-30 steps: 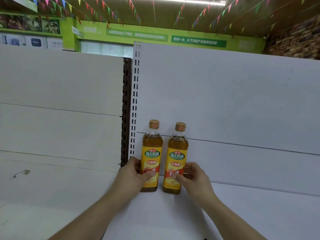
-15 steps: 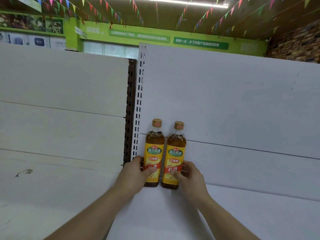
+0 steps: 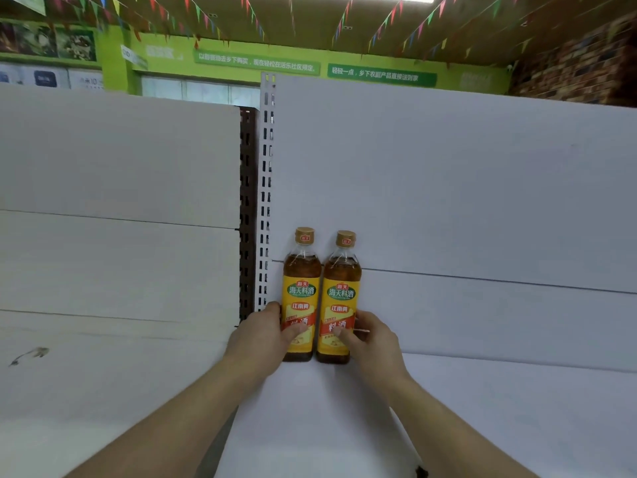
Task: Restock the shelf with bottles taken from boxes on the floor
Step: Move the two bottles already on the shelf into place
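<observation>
**Two bottles of cooking wine set on a bare white shelf**

Two bottles stand upright, just beside each other, at the back of a white shelf (image 3: pixel 310 426), against its white back panel (image 3: pixel 448 184). A person has one hand on each. The left hand (image 3: pixel 262 336) grips the left bottle (image 3: pixel 300 294) low down, with the thumb across the front of the label and the fingers round its far side. The right hand (image 3: pixel 374 343) grips the right bottle (image 3: pixel 339 298) the same way. The two hands are apart, with both bottles between them.

The bottles match: amber liquid, a gold cap with a small red mark, and a yellow label. On each label a green band reads 海天料酒, a red plaque reads 江南黄, and a red stripe reads 料酒, partly covered by a thumb.

Just left of the left bottle rise two slotted uprights, one white upright (image 3: pixel 265 188) and one brown upright (image 3: pixel 247 208). Above the shelving, two green banners (image 3: pixel 381 74) carry white writing. The right one reads 轻轻一点,乡下农副产品直接送到家, and the left one is too blurred to read in full. Strings of coloured pennants (image 3: pixel 406 19) cross the ceiling, and a brick wall (image 3: pixel 586 63) shows at far right.
</observation>
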Available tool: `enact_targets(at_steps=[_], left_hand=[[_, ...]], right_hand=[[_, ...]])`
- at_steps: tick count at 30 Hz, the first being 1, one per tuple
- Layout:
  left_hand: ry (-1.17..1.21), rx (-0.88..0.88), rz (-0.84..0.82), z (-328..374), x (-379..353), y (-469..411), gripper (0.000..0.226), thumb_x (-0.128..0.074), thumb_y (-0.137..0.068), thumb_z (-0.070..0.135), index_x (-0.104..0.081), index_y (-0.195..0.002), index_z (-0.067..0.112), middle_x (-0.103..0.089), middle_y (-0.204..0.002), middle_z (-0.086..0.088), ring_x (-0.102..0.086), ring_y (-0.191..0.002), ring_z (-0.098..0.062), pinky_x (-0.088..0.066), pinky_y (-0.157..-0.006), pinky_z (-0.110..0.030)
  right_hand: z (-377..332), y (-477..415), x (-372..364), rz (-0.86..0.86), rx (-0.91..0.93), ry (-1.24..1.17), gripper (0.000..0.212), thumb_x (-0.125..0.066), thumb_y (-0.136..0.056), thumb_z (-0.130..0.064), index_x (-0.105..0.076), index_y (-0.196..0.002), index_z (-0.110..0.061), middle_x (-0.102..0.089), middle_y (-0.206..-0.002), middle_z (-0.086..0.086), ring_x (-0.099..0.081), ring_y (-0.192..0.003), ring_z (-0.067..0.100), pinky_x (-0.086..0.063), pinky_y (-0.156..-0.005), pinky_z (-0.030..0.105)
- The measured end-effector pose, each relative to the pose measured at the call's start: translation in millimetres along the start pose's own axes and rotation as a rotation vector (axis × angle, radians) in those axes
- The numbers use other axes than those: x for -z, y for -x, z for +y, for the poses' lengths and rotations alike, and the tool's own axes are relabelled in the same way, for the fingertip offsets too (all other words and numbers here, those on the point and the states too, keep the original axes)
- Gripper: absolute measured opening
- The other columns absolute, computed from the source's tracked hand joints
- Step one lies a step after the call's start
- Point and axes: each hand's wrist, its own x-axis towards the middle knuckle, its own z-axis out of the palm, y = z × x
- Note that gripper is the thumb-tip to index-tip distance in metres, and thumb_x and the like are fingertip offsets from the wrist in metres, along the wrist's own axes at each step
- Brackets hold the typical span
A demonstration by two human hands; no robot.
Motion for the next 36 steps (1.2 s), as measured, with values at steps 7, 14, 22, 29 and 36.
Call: enact_targets(at_steps=[7, 14, 22, 29, 36], left_hand=[[-0.024, -0.051, -0.058, -2, 7, -6, 0.045, -0.055, -0.095, 0.064, -0.055, -0.123, 0.030, -0.069, -0.113, 0.011, -0.066, -0.096, -0.012, -0.058, -0.081, -0.035], [0.023, -0.061, -0.070, -8, 6, -11, 0.043, -0.057, -0.092, 0.067, -0.054, -0.114, 0.030, -0.070, -0.108, 0.010, -0.068, -0.094, -0.017, -0.059, -0.081, -0.042], [0.042, 0.019, -0.106, -11, 10, -6, 0.048, -0.062, -0.088, 0.068, -0.051, -0.116, 0.030, -0.067, -0.105, 0.009, -0.067, -0.092, -0.019, -0.059, -0.079, -0.043], [0.364, 0.112, -0.046, -7, 18, 17, 0.031, -0.065, -0.092, 0.056, -0.055, -0.098, 0.027, -0.064, -0.093, 0.010, -0.065, -0.086, -0.016, -0.058, -0.080, -0.042], [0.632, 0.098, -0.156, 39, 14, 51, 0.021, -0.068, -0.093, 0.049, -0.064, -0.091, 0.029, -0.065, -0.100, 0.014, -0.065, -0.099, -0.018, -0.057, -0.090, -0.045]], right_hand=[[-6, 3, -4, 0.010, -0.017, 0.031, 0.032, -0.069, -0.098, -0.032, -0.059, -0.129, -0.030, -0.069, -0.118, -0.013, -0.068, -0.106, 0.008, -0.058, -0.093, 0.030], [-10, 7, -10, 0.060, -0.059, 0.075, 0.027, -0.069, -0.098, -0.036, -0.062, -0.124, -0.031, -0.070, -0.114, -0.018, -0.068, -0.105, 0.004, -0.057, -0.087, 0.024], [-16, 16, -18, 0.158, -0.192, 0.212, 0.053, -0.069, -0.095, -0.042, -0.055, -0.143, -0.023, -0.070, -0.127, -0.004, -0.067, -0.109, 0.017, -0.055, -0.089, 0.032], [-29, 40, -11, 0.221, -0.303, 0.093, 0.060, -0.070, -0.093, -0.050, -0.054, -0.142, -0.020, -0.066, -0.130, 0.000, -0.065, -0.109, 0.019, -0.053, -0.097, 0.038], [-39, 85, 31, 0.197, -0.302, -0.024, 0.049, -0.069, -0.093, -0.049, -0.066, -0.132, -0.018, -0.068, -0.126, -0.004, -0.065, -0.116, 0.021, -0.052, -0.104, 0.043]])
